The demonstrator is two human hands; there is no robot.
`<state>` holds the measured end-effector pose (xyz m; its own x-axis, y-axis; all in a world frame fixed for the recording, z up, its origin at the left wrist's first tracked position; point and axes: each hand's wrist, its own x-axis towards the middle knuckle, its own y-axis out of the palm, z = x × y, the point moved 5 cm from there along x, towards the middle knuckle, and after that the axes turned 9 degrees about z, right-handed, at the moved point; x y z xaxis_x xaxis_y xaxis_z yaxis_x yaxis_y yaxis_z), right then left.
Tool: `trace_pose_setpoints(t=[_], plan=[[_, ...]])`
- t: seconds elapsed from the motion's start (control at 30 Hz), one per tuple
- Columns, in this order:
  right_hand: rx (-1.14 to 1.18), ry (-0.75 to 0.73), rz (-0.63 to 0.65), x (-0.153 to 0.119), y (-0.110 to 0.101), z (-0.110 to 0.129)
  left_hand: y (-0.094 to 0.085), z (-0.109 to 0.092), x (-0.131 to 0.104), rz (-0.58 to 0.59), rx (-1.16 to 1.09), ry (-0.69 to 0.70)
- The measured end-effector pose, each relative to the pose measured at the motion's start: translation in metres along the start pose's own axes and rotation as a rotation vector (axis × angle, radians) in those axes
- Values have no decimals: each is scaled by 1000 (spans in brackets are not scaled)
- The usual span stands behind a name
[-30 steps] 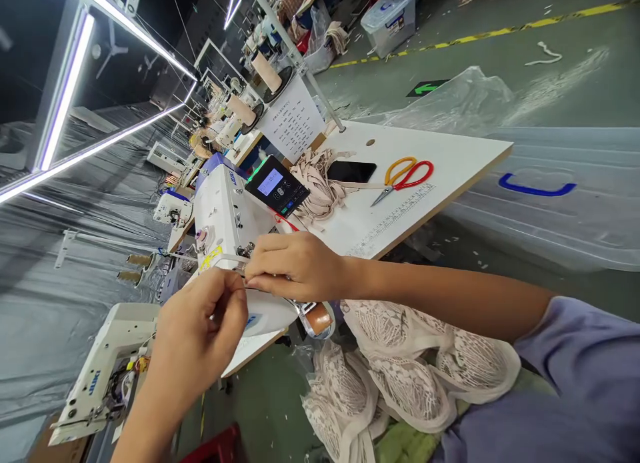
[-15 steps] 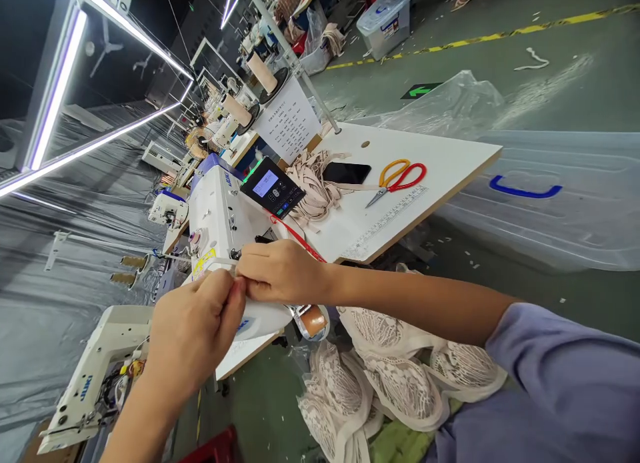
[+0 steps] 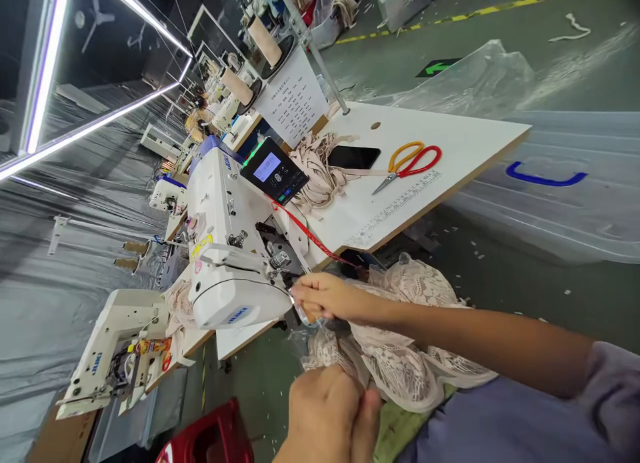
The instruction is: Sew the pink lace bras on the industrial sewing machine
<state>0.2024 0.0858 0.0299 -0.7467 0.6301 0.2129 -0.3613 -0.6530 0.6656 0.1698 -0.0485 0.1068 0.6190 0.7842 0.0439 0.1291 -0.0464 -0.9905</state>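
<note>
Beside the white sewing machine (image 3: 220,283), my right hand (image 3: 325,297) is closed in a pinch by the machine's end, over an orange-brown patch. What it holds is too small to make out. My left hand (image 3: 327,406) is closed lower down, nearer my lap, in front of the beige lace bra cups (image 3: 400,369). Its curled fingers hide whatever may be in them. More lace pieces lie under and behind my right forearm.
On the white table (image 3: 450,126) are orange-and-red scissors (image 3: 407,166), a black phone (image 3: 354,157), a beige strap bundle (image 3: 315,173) and a control panel (image 3: 275,171). A red strip (image 3: 310,235) hangs over its edge. A red stool (image 3: 215,436) stands below; a clear lidded box (image 3: 560,203) is at right.
My hands have parted from in front of the machine head. My left hand has moved down and right towards my lap; my right hand has moved right and slightly down. The view has shifted.
</note>
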Motion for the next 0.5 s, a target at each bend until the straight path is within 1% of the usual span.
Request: trace_pose_setpoints(t=[0.07, 0.1, 0.13, 0.2, 0.23, 0.3, 0.33, 0.37, 0.4, 0.43, 0.5], plan=[[-14, -1, -187, 18, -31, -14, -6, 9, 9, 5, -41, -26], [-20, 4, -248, 22, -45, -21, -9, 12, 15, -9, -28, -28], [-22, 14, -280, 21, -57, -27, -10, 14, 22, -32, 19, -23], [-21, 37, -281, 7, -76, -37, -5, 19, 36, -58, 205, -23], [-13, 84, -245, -5, -84, -43, 1, 22, 42, -44, 325, -29], [21, 240, -142, -35, -100, -58, 15, 32, 48, 39, 537, -25], [43, 321, -107, -49, -110, -66, 20, 38, 47, 88, 604, -4], [64, 384, -102, -61, -121, -73, 22, 44, 44, 115, 649, 33], [82, 419, -130, -68, -134, -79, 21, 50, 37, 116, 680, 79], [94, 418, -191, -70, -148, -84, 18, 56, 29, 101, 694, 123], [113, 360, -344, -59, -174, -93, 9, 69, 12, 34, 687, 169]])
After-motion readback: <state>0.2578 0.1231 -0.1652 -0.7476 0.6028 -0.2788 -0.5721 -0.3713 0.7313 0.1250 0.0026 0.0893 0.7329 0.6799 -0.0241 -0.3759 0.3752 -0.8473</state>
